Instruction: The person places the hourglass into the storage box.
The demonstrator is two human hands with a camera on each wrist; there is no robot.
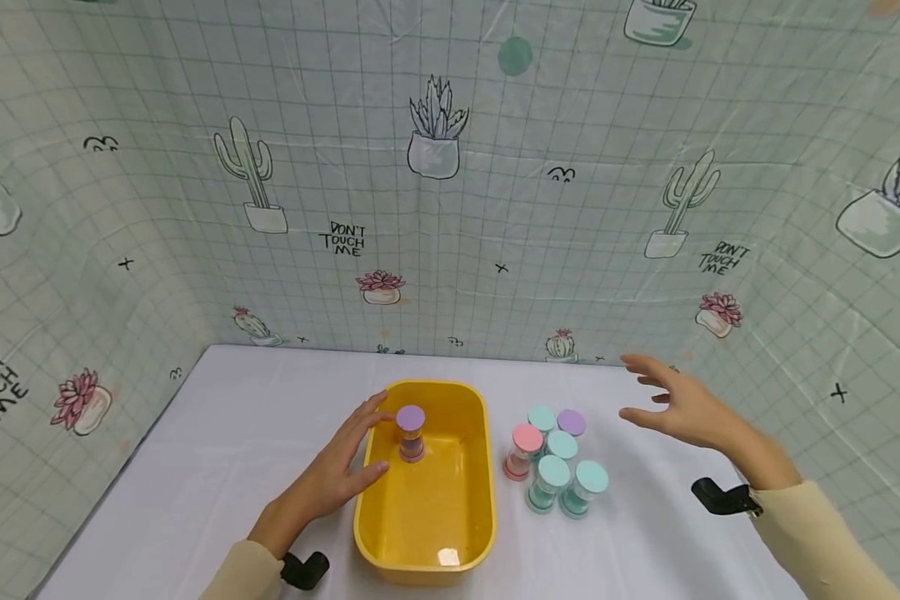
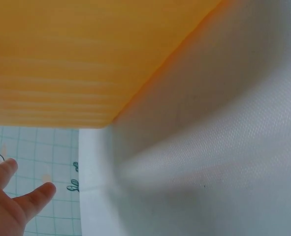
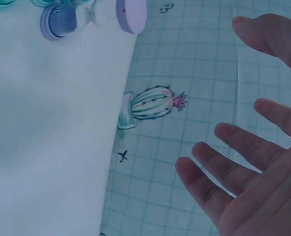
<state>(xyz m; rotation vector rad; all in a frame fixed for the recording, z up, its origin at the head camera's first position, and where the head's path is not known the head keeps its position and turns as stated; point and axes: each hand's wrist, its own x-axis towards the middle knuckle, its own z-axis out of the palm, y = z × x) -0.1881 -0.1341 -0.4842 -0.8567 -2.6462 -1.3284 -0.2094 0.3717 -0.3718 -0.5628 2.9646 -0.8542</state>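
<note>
A yellow plastic bin [image 1: 424,500] stands on the white table, and inside it, near the far left corner, is an upright sand timer with purple caps [image 1: 410,420]. My left hand [image 1: 330,475] is spread at the bin's left rim, its index fingertip close beside that timer's top and its thumb over the rim. In the left wrist view the bin's outer wall [image 2: 61,64] fills the upper left, hiding most of the hand's work. Raised over the table's right side, my right hand [image 1: 682,408] holds nothing; its fingers are spread apart in the right wrist view.
Right of the bin stand a pink sand timer [image 1: 527,440], several teal sand timers [image 1: 552,473] and another purple sand timer [image 1: 571,422], grouped close together. A grid-patterned cloth [image 1: 435,217] with plant drawings rises behind the table and along both sides.
</note>
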